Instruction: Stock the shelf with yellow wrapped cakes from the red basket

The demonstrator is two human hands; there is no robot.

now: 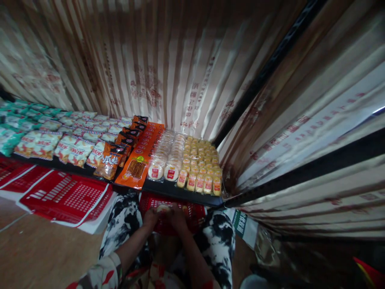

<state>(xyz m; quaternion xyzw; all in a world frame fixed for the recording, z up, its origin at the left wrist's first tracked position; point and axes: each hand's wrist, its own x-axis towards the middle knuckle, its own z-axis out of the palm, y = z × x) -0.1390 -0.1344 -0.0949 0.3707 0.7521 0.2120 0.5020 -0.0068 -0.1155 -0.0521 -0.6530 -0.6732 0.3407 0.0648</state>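
Low in the head view, my left hand (150,219) and my right hand (177,219) are together over a red plastic basket (195,213) between my knees. Fingers of both hands close around a small pale packet (163,208), dim and partly covered by them. Just beyond the basket, on the shelf, stand rows of round white wrapped crackers (163,156) with red labels. Right of these are rows of small yellow wrapped cakes (201,164). An orange snack bag (140,156) lies to their left.
White-and-blue snack bags (75,148), brown bags (111,158) and green packets (10,138) fill the shelf's left side. Another red basket (66,196) is on the floor at left. A black metal post (258,92) rises at right before the curtain (168,68).
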